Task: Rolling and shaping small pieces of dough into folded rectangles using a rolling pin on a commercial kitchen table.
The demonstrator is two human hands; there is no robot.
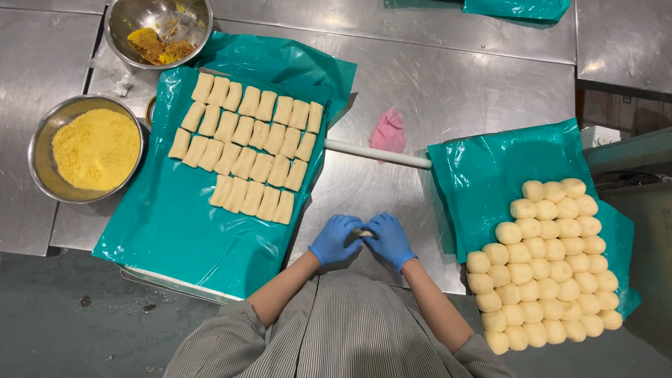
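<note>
So there's one small piece of dough [363, 232] pinched between both blue-gloved hands at the near edge of the steel table [448, 84], left hand [334, 240] and right hand [389, 239] with fingers curled shut on it. Looks like the shaping step to me. The finished logs [246, 145] sit in rows on the teal sheet [182, 231] toward the left edge, and the round dough balls [542, 262] wait by the right edge. Next move probably needs a gentle, even squeeze.

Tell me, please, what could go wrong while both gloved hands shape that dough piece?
The rolling pin lies loose behind the left hand and right hand; a nudge might roll it into the shaped pieces. The dough balls are packed touching and may stick. The lowest balls sit near the table edge and might drop.
</note>
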